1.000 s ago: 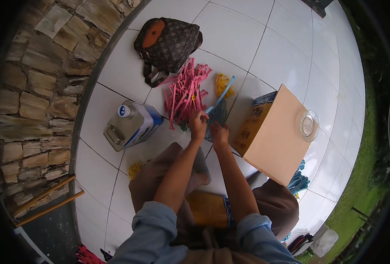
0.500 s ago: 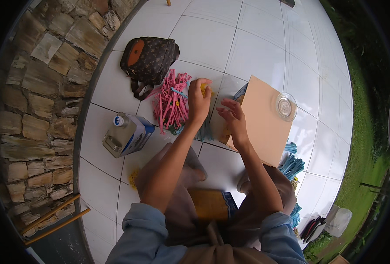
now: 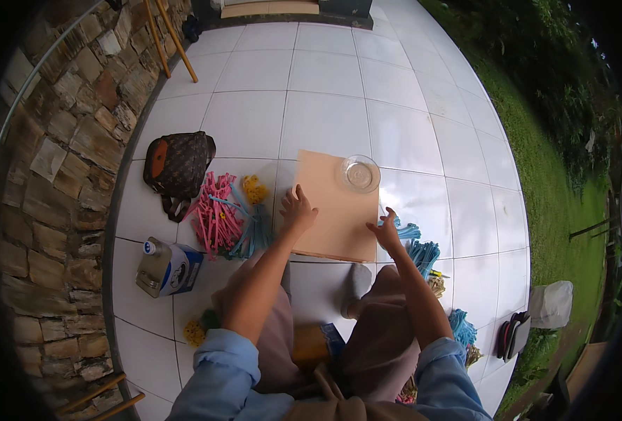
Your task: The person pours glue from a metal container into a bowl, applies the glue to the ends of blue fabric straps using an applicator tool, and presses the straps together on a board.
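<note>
Both hands were bare and spread wide, with nothing visible in either grasp. The left hand reached over the left edge of the cardboard box, its fingers fanned toward the far side; whether they touched the cardboard could not be told. The right hand was just beside the right edge, thumb and forefinger parted, close to a blue bundle on the tiled floor.

The box stood in the middle, beyond the person's feet. Its flat top had its long axis running near to far, a short edge facing the person. A round glass dish sat at its far right corner, pointing no particular way.

Judged by how things lay, some sorting looked done: a darker blue bunch and another teal bunch lay gathered on the right. On the left, the pink strips made a loose heap, mostly running near to far with some crossing, and the blue strips beside them looked loose too, so these seemed left to handle. The total remaining could not be told.
</note>
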{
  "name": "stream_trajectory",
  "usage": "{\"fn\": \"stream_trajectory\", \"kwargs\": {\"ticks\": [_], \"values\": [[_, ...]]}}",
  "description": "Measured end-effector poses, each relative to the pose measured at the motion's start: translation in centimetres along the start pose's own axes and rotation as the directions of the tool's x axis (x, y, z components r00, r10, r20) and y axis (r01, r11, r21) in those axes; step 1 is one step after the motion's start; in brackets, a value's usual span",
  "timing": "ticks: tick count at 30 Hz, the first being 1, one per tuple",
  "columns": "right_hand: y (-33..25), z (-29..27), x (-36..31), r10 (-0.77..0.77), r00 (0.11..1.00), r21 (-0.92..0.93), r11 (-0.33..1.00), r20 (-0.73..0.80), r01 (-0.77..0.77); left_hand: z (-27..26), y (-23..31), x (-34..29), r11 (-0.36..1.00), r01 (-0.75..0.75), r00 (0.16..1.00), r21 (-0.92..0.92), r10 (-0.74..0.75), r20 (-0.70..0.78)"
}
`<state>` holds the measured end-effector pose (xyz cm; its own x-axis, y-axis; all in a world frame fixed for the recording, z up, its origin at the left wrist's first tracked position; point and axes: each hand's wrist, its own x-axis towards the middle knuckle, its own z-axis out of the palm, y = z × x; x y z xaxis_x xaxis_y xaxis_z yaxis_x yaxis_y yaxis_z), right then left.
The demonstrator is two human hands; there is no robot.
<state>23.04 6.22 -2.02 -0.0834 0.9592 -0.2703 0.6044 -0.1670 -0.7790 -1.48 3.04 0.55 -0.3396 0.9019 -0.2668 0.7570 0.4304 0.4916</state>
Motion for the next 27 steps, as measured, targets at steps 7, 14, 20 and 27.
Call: {"fn": "stream_trajectory", "kwargs": {"ticks": [7,14,20,27], "values": [[0.5,1.7,0.4,-0.275,0.961,-0.171,0.948,-0.020,0.267,1.1,0.0,0.1,0.986,0.079,0.989,0.144,-0.096,0.112],[0.3,2.9,1.0,-0.419,0.904,-0.164,0.901,-0.087,0.402,2.0,-2.2,0.7,0.958,-0.005,0.995,0.288,-0.024,0.096],[0.9,-1.4,0.7,-0.338,0.938,-0.163,0.924,0.070,0.345,0.2,4.6,-0.5,0.891,-0.047,0.999,0.452,0.029,0.046],[-1.0,-11.1,-1.9,-0.166,0.985,-0.134,0.976,0.046,0.171,-1.7,13.9,-2.0,0.759,-0.491,0.824,-0.429,0.564,0.056]]}}
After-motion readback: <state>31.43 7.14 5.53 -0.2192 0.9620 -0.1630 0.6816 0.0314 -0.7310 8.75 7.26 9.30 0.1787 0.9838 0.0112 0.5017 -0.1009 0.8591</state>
